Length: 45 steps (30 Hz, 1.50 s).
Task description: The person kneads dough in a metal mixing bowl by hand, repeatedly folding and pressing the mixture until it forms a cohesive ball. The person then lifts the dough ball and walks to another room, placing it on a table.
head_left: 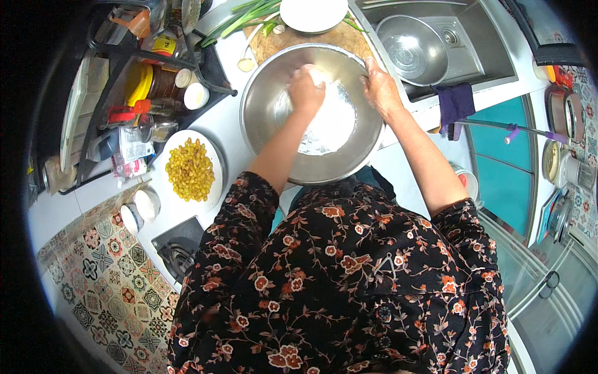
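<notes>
Silvery metal, wide round bowl (357, 161) at the white counter (233, 116), containing white powder (331, 129); right hand (381, 90) grips its rim, left hand (306, 90) curls inside, whether around anything I cannot tell.

I have open air above the wide, round, silvery steel bowl (265, 124), but the left hand (307, 90) sits inside it and that forearm crosses the near rim. The right hand (381, 92) rests on the right rim, its forearm barring my way there. Beyond, the grey steel sink (486, 53) offers room right of a smaller round steel bowl (408, 56). Leftward, I get a narrow strip of white countertop (233, 124) before the round white plate (218, 177) of yellow-green oval fruit (190, 169). The black metal rack (221, 89) obstructs the far left. Long green onions (249, 15) and a round white dish (313, 12) crowd the far side.
</notes>
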### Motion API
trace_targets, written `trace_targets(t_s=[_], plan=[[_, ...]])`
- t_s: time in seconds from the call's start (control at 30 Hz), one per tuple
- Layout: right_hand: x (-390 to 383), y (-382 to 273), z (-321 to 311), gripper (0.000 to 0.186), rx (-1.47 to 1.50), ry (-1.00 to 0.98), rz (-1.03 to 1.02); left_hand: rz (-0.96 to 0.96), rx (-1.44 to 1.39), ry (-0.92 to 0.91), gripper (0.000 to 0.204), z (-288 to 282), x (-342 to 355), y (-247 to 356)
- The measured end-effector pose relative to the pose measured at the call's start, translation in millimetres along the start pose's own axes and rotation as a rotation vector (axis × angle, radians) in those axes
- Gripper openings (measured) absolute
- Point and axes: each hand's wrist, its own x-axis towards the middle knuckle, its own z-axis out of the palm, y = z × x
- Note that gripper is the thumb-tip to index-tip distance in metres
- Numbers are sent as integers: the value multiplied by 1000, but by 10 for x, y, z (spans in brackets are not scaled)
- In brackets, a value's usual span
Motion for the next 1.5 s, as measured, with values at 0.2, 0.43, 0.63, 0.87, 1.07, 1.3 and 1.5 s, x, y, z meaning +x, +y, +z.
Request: trace_targets(t_s=[0.2, 0.43, 0.63, 0.87, 1.07, 1.3, 1.5], plan=[[-6, 135, 100, 27, 15, 102, -86, 435, 13, -444, 39, -91, -543, 478], [-34, 127, 65, 40, 39, 81, -62, 217, -354, -401, 41, -723, -530, 326], [-227, 111, -10, 50, 216, 39, 18, 322, -377, 87, 33, -872, -45, 527], [-212, 112, 82, 49, 244, 20, 38, 656, -317, 42, 28, -523, 146, 709], [-190, 186, 108, 43, 176, 60, -62, 571, -272, -468, 26, -784, 20, 258], [-230, 59, -9, 52, 75, -102, 93, 190, 128, -11, 59, -637, -359, 41], [-187, 36, 22, 51, 109, -70, 31, 135, -34, -54, 58, -285, -135, 9]])
